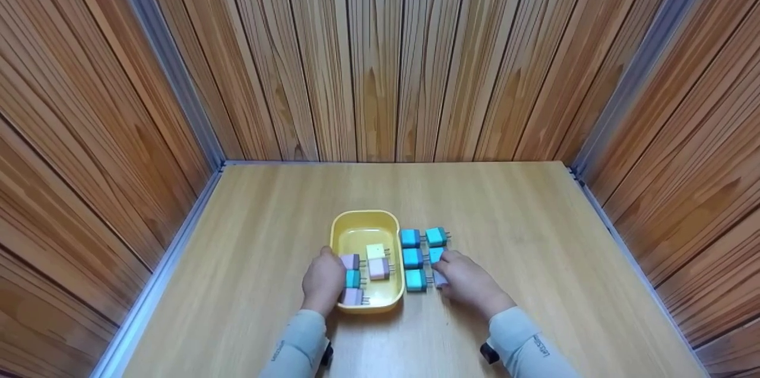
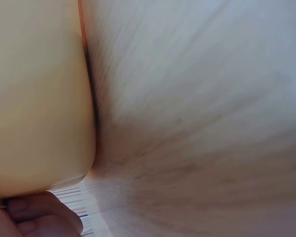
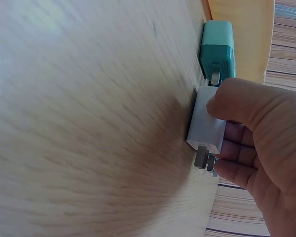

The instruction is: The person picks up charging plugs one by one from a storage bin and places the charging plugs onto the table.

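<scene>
My left hand point(image 1: 324, 280) grips the left side of a yellow plastic tub point(image 1: 363, 217); in the left wrist view its curled fingers point(image 2: 44, 212) lie at the tub's edge. Inside are several plug chargers, among them a pale yellow one point(image 1: 375, 251), a pink one point(image 1: 378, 269) and a teal one point(image 1: 352, 278). Right of the tub, my right hand point(image 1: 473, 283) pinches a lavender plug charger point(image 3: 206, 121) between thumb and fingers, at the table surface. Its metal prongs point away from the tub. Next to it stands a teal charger point(image 3: 217, 47).
More chargers stand in two columns beside the tub's right wall: blue ones point(image 1: 410, 238) point(image 1: 412, 258), a teal one point(image 1: 436, 237) at the far right and a blue one point(image 1: 436, 254) partly behind my right hand. Wood-grain panels point(image 1: 380, 57) enclose the wooden table point(image 1: 534, 218).
</scene>
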The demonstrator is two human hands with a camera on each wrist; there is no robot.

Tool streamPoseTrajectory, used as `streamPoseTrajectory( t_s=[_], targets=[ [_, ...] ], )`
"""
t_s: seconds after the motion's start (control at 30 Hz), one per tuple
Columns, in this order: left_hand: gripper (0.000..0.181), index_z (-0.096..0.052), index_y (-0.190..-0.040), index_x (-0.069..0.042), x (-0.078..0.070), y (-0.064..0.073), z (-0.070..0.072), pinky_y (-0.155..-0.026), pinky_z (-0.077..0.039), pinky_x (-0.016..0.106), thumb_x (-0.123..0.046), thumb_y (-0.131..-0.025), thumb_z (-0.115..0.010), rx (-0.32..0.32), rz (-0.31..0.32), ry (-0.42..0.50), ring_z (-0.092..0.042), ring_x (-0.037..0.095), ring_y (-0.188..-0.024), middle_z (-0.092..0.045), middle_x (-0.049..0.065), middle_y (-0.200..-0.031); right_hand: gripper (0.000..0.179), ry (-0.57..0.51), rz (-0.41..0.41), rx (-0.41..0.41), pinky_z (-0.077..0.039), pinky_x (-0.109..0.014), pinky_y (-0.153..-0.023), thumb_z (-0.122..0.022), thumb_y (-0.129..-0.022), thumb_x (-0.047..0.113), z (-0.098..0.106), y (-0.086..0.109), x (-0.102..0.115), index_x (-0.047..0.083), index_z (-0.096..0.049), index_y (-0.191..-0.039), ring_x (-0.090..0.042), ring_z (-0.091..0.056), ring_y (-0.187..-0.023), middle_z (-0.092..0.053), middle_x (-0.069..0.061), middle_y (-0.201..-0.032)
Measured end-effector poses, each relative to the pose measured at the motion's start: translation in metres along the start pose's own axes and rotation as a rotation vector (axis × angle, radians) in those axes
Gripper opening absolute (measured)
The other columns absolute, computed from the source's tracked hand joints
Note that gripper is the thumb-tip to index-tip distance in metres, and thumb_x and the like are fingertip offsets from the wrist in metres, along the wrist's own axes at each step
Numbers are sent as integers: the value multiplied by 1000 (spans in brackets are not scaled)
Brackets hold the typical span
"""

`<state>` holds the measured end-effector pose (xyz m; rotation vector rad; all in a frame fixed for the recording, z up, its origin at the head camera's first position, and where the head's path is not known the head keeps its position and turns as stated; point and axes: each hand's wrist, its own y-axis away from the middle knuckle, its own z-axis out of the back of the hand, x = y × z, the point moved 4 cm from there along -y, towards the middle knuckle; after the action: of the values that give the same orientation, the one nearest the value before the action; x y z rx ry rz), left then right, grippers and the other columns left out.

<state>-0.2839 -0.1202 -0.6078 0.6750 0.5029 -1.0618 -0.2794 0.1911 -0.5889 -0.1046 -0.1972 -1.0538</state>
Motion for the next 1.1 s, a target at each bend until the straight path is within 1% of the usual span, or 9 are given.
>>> streamPoseTrajectory(
  t_s=[0.2, 0.3, 0.47, 0.63, 0.77, 0.9, 0.97, 1.03, 1.1],
  targets=[
    [45, -45, -146, -3, 0, -2, 0, -83, -55, 45, -27, -110, -35, -17, -6, -59, -60, 25, -86, -63, 11, -106, 38, 18, 41, -4, -54, -40, -91, -80, -89, 18, 2, 0, 2, 11, -68, -125, -17, -55, -101, -59, 0, -111],
    [45, -46, -146, -3, 0, -2, 1, -81, -54, 44, -27, -110, -34, -17, -2, -53, -60, 25, -85, -63, 11, -105, 37, 25, 48, -12, -54, -40, -90, -79, -89, 19, 4, 0, 2, 11, -69, -124, -16, -56, -101, -60, 0, -111],
    [47, -43, -149, -3, 0, -2, 0, -82, -54, 44, -27, -110, -33, -10, 3, -43, -61, 25, -88, -63, 11, -109, 36, 22, 36, -9, -54, -42, -93, -78, -90, 19, 5, 0, 2, 11, -69, -124, -19, -59, -104, -62, -1, -113],
    [51, -37, -154, -3, 0, -1, 0, -91, -54, 47, -29, -111, -33, 3, 8, -31, -61, 26, -95, -63, 12, -118, 40, -15, -8, 12, -53, -45, -99, -77, -91, 18, 5, -1, 3, 11, -68, -129, -22, -60, -113, -64, -4, -120],
    [54, -30, -159, -4, 4, 1, 0, -97, -52, 48, -30, -111, -31, 16, 34, 3, -60, 26, -101, -60, 13, -126, 32, -51, -45, 22, -54, -44, -96, -73, -94, 21, 8, -4, 6, 12, -70, -124, -20, -59, -104, -64, -2, -113],
    [55, -29, -159, -5, 6, 2, 0, -96, -53, 47, -31, -111, -31, 30, 50, 35, -60, 26, -102, -59, 13, -125, 26, -53, -61, 11, -55, -40, -90, -70, -96, 24, 12, -9, 11, 12, -71, -119, -17, -53, -93, -59, 1, -104],
    [54, -30, -159, -5, 6, 2, -1, -94, -54, 46, -31, -111, -31, 33, 47, 36, -61, 25, -101, -59, 12, -124, 29, -49, -60, -8, -55, -39, -89, -70, -96, 24, 16, -12, 14, 11, -70, -121, -16, -52, -92, -58, 1, -104],
    [52, -36, -155, -3, 2, 0, 1, -89, -55, 47, -29, -111, -32, 10, 5, -8, -63, 25, -96, -63, 13, -118, 33, -43, -63, -33, -55, -38, -91, -69, -96, 24, 20, -16, 17, 10, -70, -125, -16, -52, -93, -58, 1, -106],
    [50, -38, -153, -1, -1, -1, 1, -87, -55, 47, -27, -110, -32, -11, -21, -43, -64, 25, -94, -65, 14, -116, 37, -50, -65, -57, -55, -39, -92, -69, -96, 25, 25, -20, 21, 8, -68, -129, -17, -53, -95, -59, 0, -108]
  ],
)
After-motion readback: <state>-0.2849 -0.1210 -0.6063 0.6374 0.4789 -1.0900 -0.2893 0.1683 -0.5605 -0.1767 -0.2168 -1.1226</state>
